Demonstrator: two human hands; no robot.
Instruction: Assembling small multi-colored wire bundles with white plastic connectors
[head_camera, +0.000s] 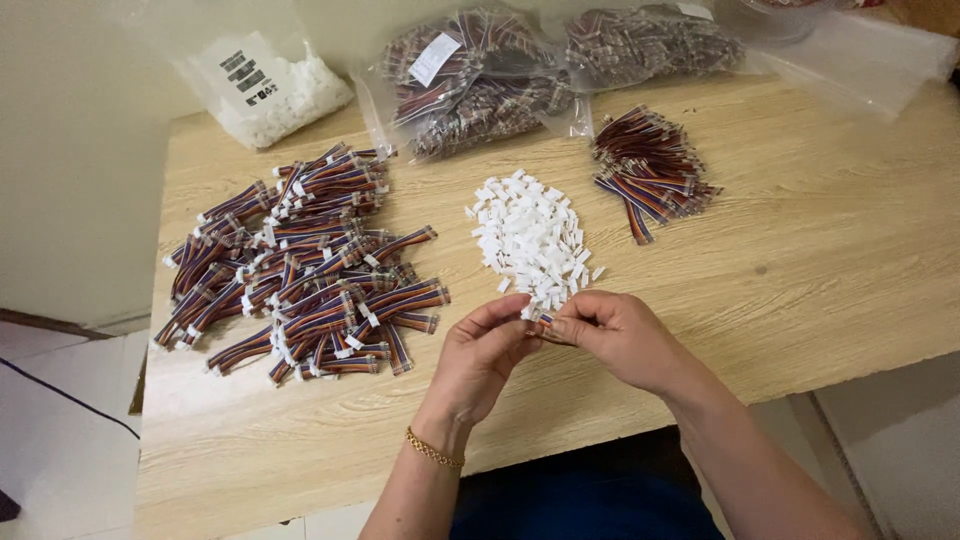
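Broadly, a pale wood-grain table (820, 260) fills the view, set against a plain cream wall, with light floor tiles showing at the left and lower right. On its left lies the big heap of finished cables (300, 265), striped wires with white ends; at the back sit clear bags of cables (480, 80) and a bag of white plugs (270, 90); a smaller bundle of bare cables (650, 175) lies right of centre. The loose plug pile (530, 235) sits mid-table, just beyond the hands. Left hand (480, 355) and right hand (615, 335) meet fingertip to fingertip, pinching a small cable and plug between them, mostly hidden. A slip could likely drop the tiny plug off the near edge, or scatter the pile if a wrist brushes it.
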